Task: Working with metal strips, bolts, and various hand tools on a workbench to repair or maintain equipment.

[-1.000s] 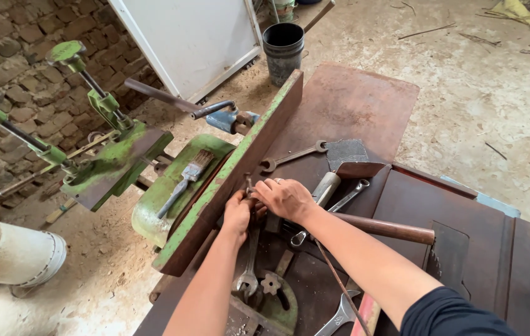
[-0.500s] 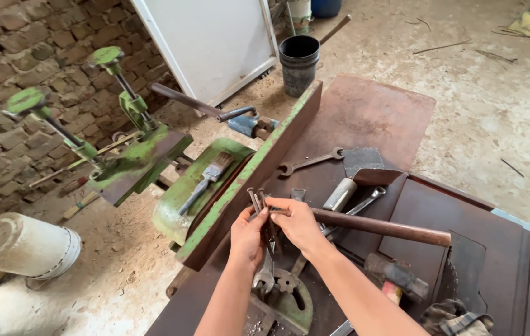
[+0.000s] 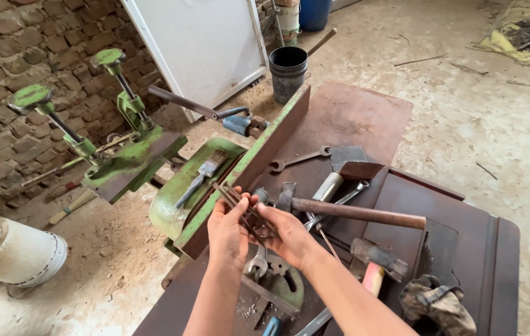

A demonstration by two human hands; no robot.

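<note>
Rough brick wall [image 3: 3,68] at left. White panel [image 3: 206,43] leaning against it. Dusty concrete floor [image 3: 464,106], scattered sticks. Black bucket [image 3: 288,71] on floor, white bucket [image 3: 9,252] lower left. Daylight, soft shadows.

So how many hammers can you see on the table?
2: a wooden-handled hammer lying across the table just past the hands, and a second hammer nearer its front edge. Others may be hidden.

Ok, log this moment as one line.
left hand: holds thin metal rods | right hand: grips same rods | hammer: lying on brown table | green fence: beside hands
</note>
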